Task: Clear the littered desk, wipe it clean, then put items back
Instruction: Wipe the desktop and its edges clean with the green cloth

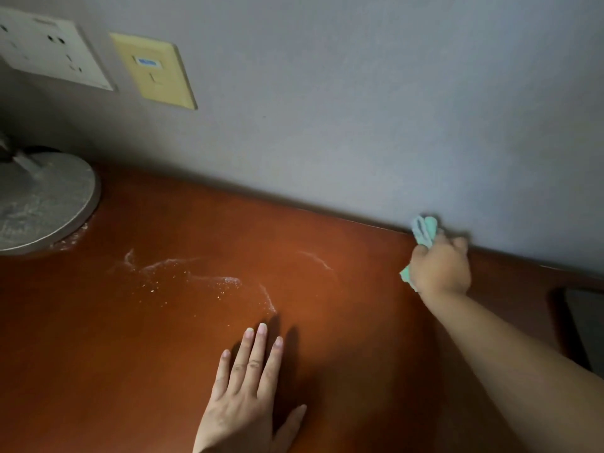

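Gripping a green cloth (424, 230), right hand (439, 268) reaches out arm extended; left hand (248, 390) flat, fingers spread, on tabletop (130, 338).

Just one camera here, worn on the head, looking forward and down across the reddish-brown desk (147, 354) toward the grey wall (359, 93) behind it. It's wide-angle, pretty close in and tilted, so the desk's back edge slopes down from left to right; the left hand (245, 397) sits at the bottom edge and the right hand (439, 268) reaches toward the wall on the right. A round grey base (45, 201) gets cropped at the left edge.
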Demonstrator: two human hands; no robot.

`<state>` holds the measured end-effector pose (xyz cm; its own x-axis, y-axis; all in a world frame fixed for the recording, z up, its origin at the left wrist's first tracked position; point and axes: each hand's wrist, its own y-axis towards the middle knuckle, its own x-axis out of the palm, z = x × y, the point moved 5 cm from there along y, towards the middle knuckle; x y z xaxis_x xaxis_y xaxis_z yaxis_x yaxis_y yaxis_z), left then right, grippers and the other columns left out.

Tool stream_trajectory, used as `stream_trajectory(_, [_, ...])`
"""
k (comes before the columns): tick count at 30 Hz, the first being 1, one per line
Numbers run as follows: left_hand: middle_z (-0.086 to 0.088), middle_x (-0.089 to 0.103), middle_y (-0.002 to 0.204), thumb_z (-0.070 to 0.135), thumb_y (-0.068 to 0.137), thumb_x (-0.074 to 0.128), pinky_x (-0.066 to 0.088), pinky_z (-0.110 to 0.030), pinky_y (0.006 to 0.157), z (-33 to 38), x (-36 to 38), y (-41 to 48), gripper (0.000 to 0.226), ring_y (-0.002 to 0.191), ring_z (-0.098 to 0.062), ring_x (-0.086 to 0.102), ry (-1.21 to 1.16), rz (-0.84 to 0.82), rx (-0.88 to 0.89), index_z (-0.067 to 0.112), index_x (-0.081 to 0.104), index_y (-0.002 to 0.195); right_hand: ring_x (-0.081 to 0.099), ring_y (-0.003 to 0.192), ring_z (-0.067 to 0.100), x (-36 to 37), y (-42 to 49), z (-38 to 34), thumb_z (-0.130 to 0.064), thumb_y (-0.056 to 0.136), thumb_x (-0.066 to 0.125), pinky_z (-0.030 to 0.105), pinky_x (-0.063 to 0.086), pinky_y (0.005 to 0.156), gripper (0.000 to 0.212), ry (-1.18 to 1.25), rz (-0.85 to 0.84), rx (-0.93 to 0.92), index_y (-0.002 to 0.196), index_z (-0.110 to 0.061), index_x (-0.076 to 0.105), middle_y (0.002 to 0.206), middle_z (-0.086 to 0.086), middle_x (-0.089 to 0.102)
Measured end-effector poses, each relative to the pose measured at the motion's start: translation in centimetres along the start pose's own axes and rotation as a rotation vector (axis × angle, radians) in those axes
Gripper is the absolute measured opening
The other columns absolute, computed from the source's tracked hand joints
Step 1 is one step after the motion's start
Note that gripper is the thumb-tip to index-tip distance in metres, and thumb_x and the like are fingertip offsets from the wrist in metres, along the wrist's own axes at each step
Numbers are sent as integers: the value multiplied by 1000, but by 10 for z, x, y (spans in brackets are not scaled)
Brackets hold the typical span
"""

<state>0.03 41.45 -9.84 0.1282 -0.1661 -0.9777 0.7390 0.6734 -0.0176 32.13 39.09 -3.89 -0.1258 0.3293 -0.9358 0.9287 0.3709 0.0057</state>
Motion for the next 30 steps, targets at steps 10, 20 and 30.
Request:
stream_trajectory(10, [-9, 16, 154, 69, 87, 18, 8, -38, 113, -1, 1, 0, 82, 146, -21, 4, 17, 21, -1, 13, 25, 146, 53, 102, 30, 61, -58, -123, -12, 89, 45, 33, 43, 76, 34, 6, -133, -406, 121, -12, 57, 121, 8, 47])
stream_trajectory(20, [-8, 11, 156, 69, 87, 18, 7, -40, 113, 0, 0, -1, 80, 146, -21, 4, 31, 26, -1, 11, 35, 139, 56, 95, 38, 2, -17, -11, -25, 88, 45, 36, 44, 80, 41, 94, -9, 57, 125, -9, 55, 117, 17, 46])
stream_trajectory(30, [-8, 28, 153, 46, 98, 18, 25, -38, 107, -5, 11, 3, 53, 142, -21, 19, 108, 151, -1, 16, 46, 132, 50, 104, 29, 70, -48, -150, -23, 93, 43, 34, 44, 77, 35, -60, -99, -407, 123, -10, 55, 123, 9, 44])
